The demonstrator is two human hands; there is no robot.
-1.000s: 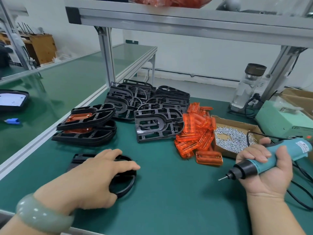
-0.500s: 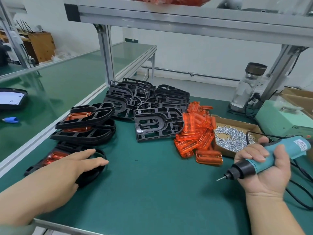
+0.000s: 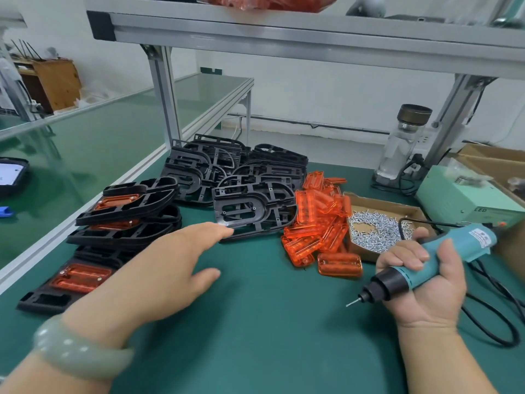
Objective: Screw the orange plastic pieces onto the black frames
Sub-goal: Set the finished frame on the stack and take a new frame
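Observation:
My left hand (image 3: pixel 170 268) is open and empty, stretched over the green mat with its fingertips just short of a bare black frame (image 3: pixel 252 209) at the front of a heap of black frames (image 3: pixel 227 166). My right hand (image 3: pixel 420 282) grips a teal electric screwdriver (image 3: pixel 434 260), bit pointing left and down. A pile of orange plastic pieces (image 3: pixel 318 223) lies between the frames and a cardboard box of screws (image 3: pixel 377 231). At the left, finished frames with orange pieces (image 3: pixel 127 206) are stacked, and one more finished frame (image 3: pixel 76 280) lies flat near the table edge.
A pale green power unit (image 3: pixel 466 197) and a clear bottle (image 3: pixel 403 149) stand at the back right. The screwdriver's black cable (image 3: pixel 500 317) loops on the mat at the right. An aluminium shelf post (image 3: pixel 164 92) rises behind the frames. A second green bench lies to the left.
My left hand slid the finished frame to the left edge of the mat, let it go, and has swung right toward the bare black frame. My right hand has stayed nearly still with the screwdriver.

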